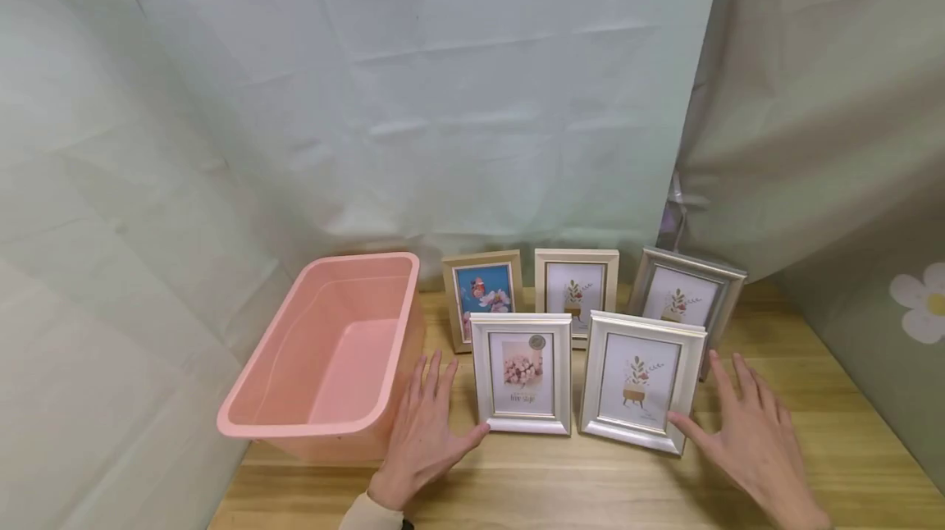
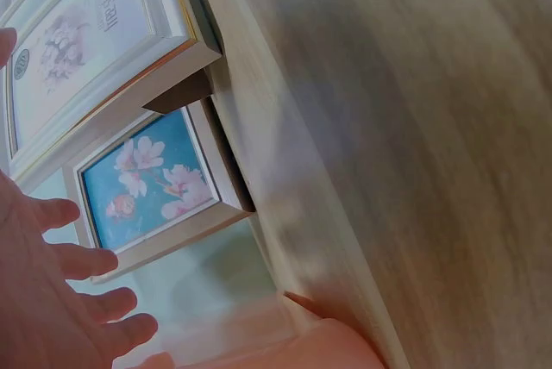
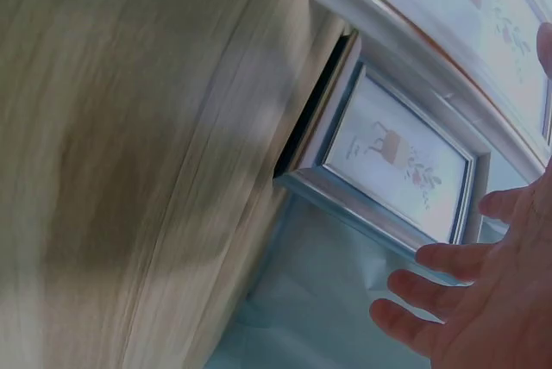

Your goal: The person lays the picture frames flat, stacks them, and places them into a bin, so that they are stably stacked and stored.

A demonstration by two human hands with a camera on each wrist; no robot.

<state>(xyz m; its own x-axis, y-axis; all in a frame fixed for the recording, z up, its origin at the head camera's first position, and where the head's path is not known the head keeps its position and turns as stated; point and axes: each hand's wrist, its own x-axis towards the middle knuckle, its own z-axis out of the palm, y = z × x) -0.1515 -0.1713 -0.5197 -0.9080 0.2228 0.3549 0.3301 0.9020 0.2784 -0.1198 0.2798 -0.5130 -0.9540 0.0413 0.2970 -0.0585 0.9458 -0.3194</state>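
Two silver-white picture frames stand in a front row: one with a pink bouquet print (image 1: 522, 374), the other with a potted plant print (image 1: 641, 382). Behind them stand a gold frame with a blue flower picture (image 1: 483, 296), a cream frame (image 1: 577, 288) and a grey-silver frame (image 1: 682, 292). My left hand (image 1: 428, 436), fingers spread, is between the pink tub and the bouquet frame, its thumb tip near that frame's lower left corner. Spread as well, my right hand (image 1: 756, 431) is beside the plant frame, the thumb overlapping its right edge in the head view. Neither hand holds anything.
The deep pink tub (image 1: 317, 430) stands at the left of the wooden table (image 1: 561, 485), its inside showing no contents. Pale cloth (image 1: 472, 103) hangs behind and at the left. A darker curtain with a white flower (image 1: 923, 300) hangs at the right.
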